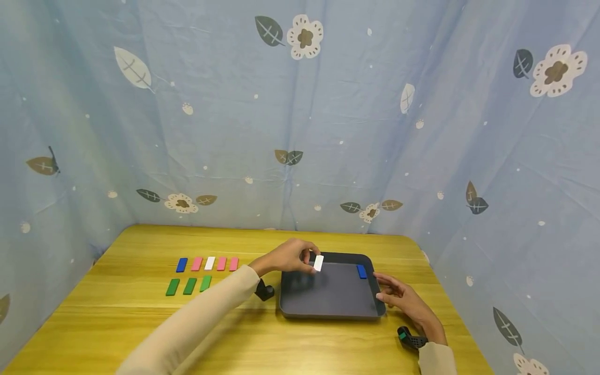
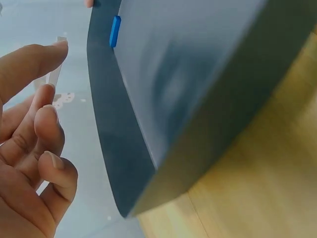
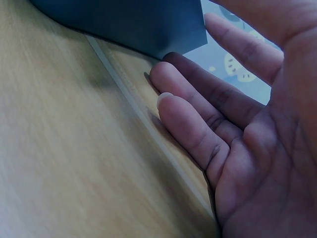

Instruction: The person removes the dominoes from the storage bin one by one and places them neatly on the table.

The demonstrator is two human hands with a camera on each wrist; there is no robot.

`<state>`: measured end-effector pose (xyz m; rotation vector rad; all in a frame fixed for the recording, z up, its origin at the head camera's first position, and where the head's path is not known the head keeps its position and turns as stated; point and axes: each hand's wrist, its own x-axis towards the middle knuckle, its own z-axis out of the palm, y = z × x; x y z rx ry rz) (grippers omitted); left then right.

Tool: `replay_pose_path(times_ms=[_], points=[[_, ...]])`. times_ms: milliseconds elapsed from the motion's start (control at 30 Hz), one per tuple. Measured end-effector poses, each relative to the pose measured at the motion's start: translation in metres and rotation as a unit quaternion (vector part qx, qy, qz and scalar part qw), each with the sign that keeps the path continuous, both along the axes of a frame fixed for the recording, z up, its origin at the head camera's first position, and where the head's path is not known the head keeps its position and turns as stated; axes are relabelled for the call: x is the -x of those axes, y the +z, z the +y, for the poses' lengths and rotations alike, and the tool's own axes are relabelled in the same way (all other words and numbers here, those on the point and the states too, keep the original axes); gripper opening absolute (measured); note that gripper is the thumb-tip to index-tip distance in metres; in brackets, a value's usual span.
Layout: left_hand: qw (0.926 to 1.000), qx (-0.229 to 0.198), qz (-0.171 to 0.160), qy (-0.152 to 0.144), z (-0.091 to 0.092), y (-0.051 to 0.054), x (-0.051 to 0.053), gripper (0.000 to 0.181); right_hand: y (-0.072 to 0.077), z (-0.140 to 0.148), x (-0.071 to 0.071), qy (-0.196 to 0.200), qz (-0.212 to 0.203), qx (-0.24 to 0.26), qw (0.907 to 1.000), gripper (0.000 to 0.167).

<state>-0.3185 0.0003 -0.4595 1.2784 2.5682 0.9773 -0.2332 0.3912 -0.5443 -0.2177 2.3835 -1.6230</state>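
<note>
My left hand [image 1: 295,256] pinches a small white rectangular block [image 1: 319,263] between thumb and fingertips, above the left back part of a dark grey tray [image 1: 330,316]. In the left wrist view the white block [image 2: 55,69] is seen nearly edge-on, and the other fingers of the left hand [image 2: 34,124] curl loosely. Inside the tray, near its back right corner, lies a blue block [image 1: 362,271]. My right hand [image 1: 400,297] is at the tray's right side, fingertips at the rim, its fingers fairly straight; in the right wrist view the lower fingers rest beside the tray wall [image 3: 133,25].
Left of the tray, a back row holds a blue block [image 1: 182,264], several pink blocks [image 1: 197,263] and a white one [image 1: 209,263]. Green blocks [image 1: 189,286] form a row in front. All lie on a wooden table [image 1: 281,349]; a patterned curtain [image 1: 234,120] hangs behind.
</note>
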Motion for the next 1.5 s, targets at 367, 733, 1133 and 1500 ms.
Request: replay_pose_path(times_ms=[367,733,1133,1500], points=[[0.9999,-0.009,0.004,0.013,-0.028,-0.001,-0.004,0.039,-0.001,0.001,0.0,0.004,0.001,0.005,1.0,0.062],[0.9994,-0.025,-0.009,0.022,-0.061,-0.011,-0.007,0.041,0.001,0.0,-0.001,0.01,-0.002,0.009,0.9999,0.062],[0.9982,-0.032,-0.028,0.044,-0.092,-0.02,-0.019,0.042,0.0,0.0,0.001,0.007,-0.004,0.009,0.9999,0.061],[0.9963,-0.028,-0.043,0.07,-0.13,-0.033,-0.027,0.039,0.001,-0.001,0.0,0.004,-0.004,0.007,1.0,0.062]])
